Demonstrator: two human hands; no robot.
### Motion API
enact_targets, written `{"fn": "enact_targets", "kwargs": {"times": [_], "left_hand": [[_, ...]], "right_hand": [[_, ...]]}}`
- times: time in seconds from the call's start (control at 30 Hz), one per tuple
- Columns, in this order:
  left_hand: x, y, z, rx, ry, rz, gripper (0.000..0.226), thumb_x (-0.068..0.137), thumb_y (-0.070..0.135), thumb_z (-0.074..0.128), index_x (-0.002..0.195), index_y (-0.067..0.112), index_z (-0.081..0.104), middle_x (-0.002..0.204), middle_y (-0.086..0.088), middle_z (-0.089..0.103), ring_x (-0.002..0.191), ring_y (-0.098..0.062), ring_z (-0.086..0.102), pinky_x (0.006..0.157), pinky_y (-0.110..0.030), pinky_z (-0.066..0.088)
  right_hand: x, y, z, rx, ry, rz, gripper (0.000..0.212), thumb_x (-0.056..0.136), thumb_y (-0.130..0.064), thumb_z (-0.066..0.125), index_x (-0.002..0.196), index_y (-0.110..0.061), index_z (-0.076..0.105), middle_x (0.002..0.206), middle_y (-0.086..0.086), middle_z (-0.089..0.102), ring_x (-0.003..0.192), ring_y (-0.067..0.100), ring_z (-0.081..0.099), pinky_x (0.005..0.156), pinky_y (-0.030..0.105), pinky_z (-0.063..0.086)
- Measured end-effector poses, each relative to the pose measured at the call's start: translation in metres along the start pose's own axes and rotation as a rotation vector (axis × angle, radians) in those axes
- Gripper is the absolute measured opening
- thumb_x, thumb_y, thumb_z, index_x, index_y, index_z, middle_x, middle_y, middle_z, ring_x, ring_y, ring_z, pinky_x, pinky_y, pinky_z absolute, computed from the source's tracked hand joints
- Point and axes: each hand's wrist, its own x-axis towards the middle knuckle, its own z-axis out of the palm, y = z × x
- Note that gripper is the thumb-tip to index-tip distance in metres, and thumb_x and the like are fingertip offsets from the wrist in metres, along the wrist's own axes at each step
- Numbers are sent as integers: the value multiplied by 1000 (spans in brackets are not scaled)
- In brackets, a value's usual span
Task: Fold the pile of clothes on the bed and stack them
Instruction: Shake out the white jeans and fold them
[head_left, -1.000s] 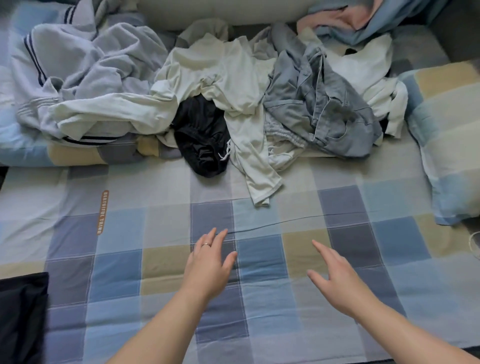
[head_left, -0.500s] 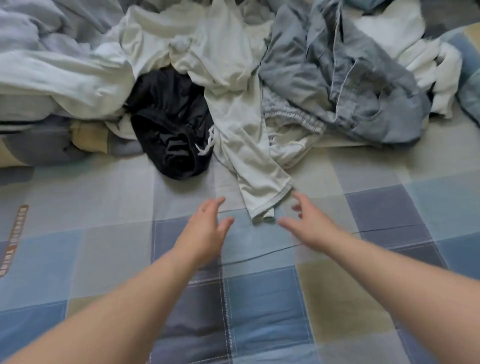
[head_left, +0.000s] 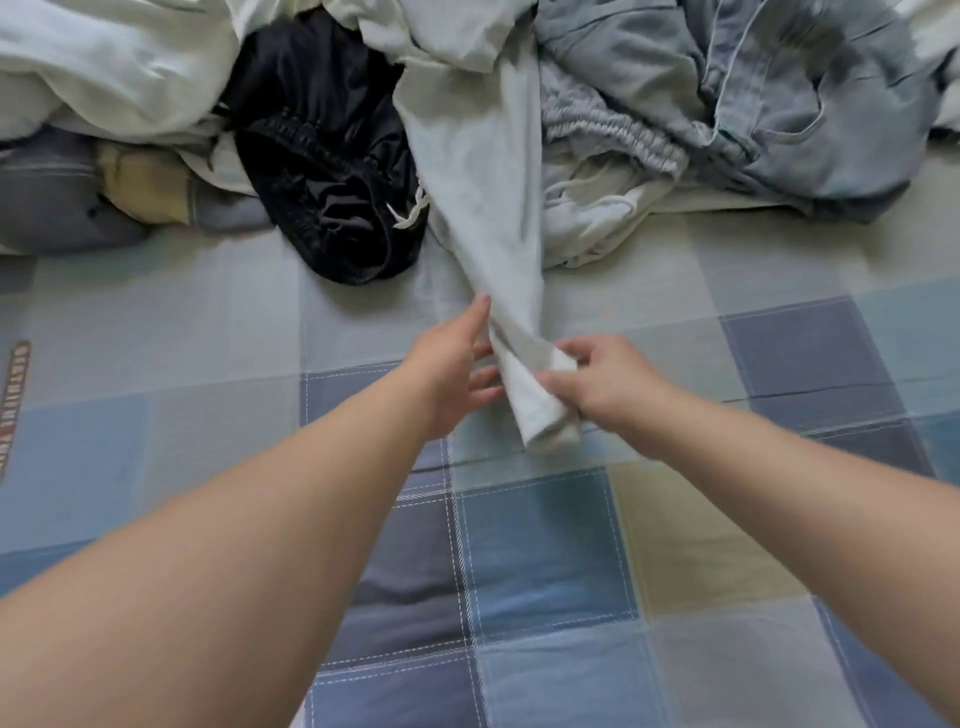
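A: So, what is changing?
B: The right hand (head_left: 597, 384), open a second ago, is now pinching the pale garment (head_left: 483, 171)'s end; the left hand (head_left: 452, 374) is spreading open beside it.
A: Meaning?
B: The first piece is leaving the pile (head_left: 727, 104) at the bed (head_left: 156, 415)'s far edge.

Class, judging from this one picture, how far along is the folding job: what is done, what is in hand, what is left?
Done: nothing; no folded stack shows on the checked bedsheet. In hand: the right hand grips the end of the pale garment, with the left hand open beside it. Left: the whole pile, including the black shorts and grey-blue trousers, lies crumpled.
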Motion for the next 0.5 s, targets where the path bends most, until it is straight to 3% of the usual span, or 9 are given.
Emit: {"fn": "enact_targets", "kwargs": {"times": [0.07,0.2,0.3,0.4,0.5], "left_hand": [[-13,7,11,0,5,-43,46,97,50,59,126,15,61,114,-6,72,88,-23,72,81,-36,58],[-40,-2,21,198,174,-50,43,86,34,73,121,10,63,110,-9,73,95,-28,72,87,-46,59],[-74,-19,16,356,177,-67,35,87,25,69,117,8,66,107,-10,74,93,-27,71,88,-46,59],[-124,-23,11,363,25,-143,17,96,22,66,103,7,69,80,-4,73,62,-15,66,58,-24,52],[-178,-18,5,316,-126,-260,15,100,25,62,99,12,69,64,4,67,55,-9,61,54,-20,46]], "right_hand": [[-52,10,-7,-108,-190,-36,21,86,-1,66,98,-18,66,90,2,70,79,13,62,74,29,51],[-137,24,-22,-102,-589,102,16,87,-4,68,99,-14,67,69,-13,61,65,2,52,63,17,43],[-152,18,-40,43,-431,248,19,94,-25,67,107,-12,69,77,-5,67,70,7,57,69,24,45],[-135,-6,-47,196,-137,385,27,96,-46,57,111,-24,63,109,4,72,93,17,65,80,34,48],[-119,-33,-36,233,-134,399,30,95,-56,54,111,-31,58,119,3,68,110,20,63,96,40,47]]}}
